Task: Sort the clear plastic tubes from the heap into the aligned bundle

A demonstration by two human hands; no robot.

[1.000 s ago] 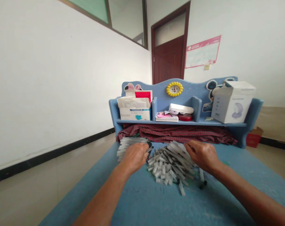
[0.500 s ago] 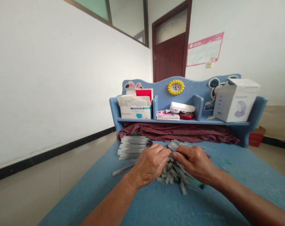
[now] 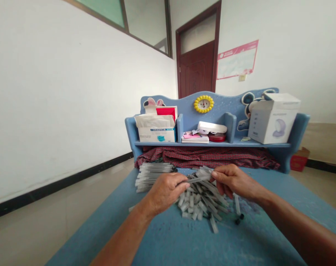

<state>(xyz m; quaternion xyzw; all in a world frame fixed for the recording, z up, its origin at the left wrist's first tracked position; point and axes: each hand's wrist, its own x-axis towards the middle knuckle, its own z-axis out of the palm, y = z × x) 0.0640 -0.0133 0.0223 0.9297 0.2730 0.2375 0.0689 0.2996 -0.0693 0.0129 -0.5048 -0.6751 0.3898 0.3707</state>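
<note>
A translucent pen is stretched between my two hands, above a loose pile. My left hand pinches its left end between thumb and fingers. At the other end, the thumb and forefinger of my right hand are closed on it; whether a separate cap is in them I cannot tell. Below lies a heap of clear pen parts, short caps in front and long barrels behind. Left of it, a neat stack of similar pens points its dark ends to the right.
Small black plugs lie right of the heap on the blue table. A checked cloth is bunched beneath the shelf. The shelf holds a mask box, a white carton and a red tin.
My hands were close together and have moved apart, showing the pen between them. The left hand shifted left, uncovering more of the heap. The view has turned slightly.
</note>
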